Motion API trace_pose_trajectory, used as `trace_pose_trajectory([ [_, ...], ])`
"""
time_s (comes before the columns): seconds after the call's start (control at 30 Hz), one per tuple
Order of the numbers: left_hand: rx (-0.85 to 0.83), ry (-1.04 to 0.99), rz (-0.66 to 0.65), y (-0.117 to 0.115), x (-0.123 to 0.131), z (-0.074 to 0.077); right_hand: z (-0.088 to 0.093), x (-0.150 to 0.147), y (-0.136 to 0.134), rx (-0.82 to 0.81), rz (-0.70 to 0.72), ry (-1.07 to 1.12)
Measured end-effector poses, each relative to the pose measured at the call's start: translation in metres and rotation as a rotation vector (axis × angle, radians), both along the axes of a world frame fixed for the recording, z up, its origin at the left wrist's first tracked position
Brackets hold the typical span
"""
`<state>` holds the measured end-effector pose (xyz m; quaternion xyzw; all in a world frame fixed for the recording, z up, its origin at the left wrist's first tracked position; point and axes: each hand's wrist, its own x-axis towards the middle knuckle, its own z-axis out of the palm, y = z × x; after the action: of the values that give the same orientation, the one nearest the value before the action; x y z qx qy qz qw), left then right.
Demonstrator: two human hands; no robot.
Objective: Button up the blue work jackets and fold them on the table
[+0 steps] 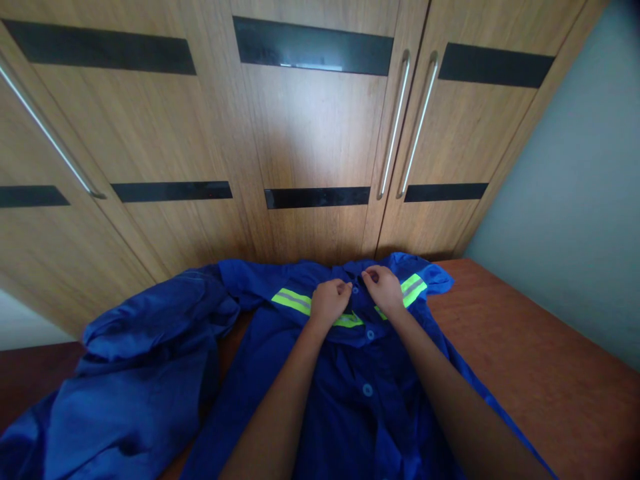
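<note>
A blue work jacket (pixel 280 340) with yellow-green reflective strips lies spread out, its collar end towards the wardrobe. My left hand (pixel 331 304) is closed at the upper front, its thumb and finger pinched by the opening, next to a small button (pixel 355 290). Across the opening, my right hand (pixel 384 288) has its fingers curled in a pinch at the other front edge. The bit of cloth between the fingers is largely hidden. Lower down the front, another button (pixel 370 335) and a bigger-looking one (pixel 367 390) show.
A second bundle of blue clothing (pixel 135 387) lies crumpled at the left. Beneath is a reddish-brown surface (pixel 530 347). Wooden wardrobe doors (pixel 315 133) with long metal handles (pixel 395 127) stand just behind the jacket. A pale wall (pixel 565 220) rises at the right.
</note>
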<state>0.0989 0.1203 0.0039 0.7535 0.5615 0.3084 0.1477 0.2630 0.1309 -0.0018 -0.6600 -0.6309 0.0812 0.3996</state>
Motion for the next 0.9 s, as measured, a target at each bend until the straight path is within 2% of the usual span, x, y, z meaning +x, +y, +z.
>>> trace_pose_trajectory([
  [0.1, -0.007, 0.076, 0.110, 0.024, -0.007, 0.014, 0.018, -0.011, 0.031, -0.108, 0.070, -0.168],
  [0.2, -0.050, 0.164, 0.139, 0.054, -0.005, 0.021, 0.030, -0.025, 0.061, -0.245, 0.101, -0.301],
  [0.3, -0.134, 0.241, 0.128, 0.079, 0.005, 0.019, 0.035, -0.034, 0.082, -0.374, 0.105, -0.388],
  [0.4, -0.214, 0.296, 0.125, 0.095, 0.017, 0.012, 0.036, -0.030, 0.090, -0.421, 0.087, -0.427],
  [0.53, -0.263, 0.337, 0.143, 0.103, 0.031, 0.004, 0.042, -0.004, 0.079, -0.382, 0.002, -0.415],
  [0.63, -0.271, 0.346, 0.174, 0.105, 0.035, 0.003, 0.047, 0.018, 0.059, -0.297, -0.124, -0.374],
  [0.73, -0.267, 0.337, 0.196, 0.106, 0.032, 0.008, 0.046, 0.032, 0.037, -0.063, -0.251, -0.214],
  [0.8, -0.256, 0.325, 0.209, 0.106, 0.027, 0.015, 0.042, 0.039, 0.023, 0.118, -0.284, -0.075],
  [0.83, -0.248, 0.318, 0.216, 0.105, 0.023, 0.018, 0.041, 0.041, 0.016, 0.173, -0.285, -0.029],
  [0.9, -0.223, 0.299, 0.233, 0.104, 0.016, 0.027, 0.040, 0.046, 0.005, 0.171, -0.279, -0.024],
])
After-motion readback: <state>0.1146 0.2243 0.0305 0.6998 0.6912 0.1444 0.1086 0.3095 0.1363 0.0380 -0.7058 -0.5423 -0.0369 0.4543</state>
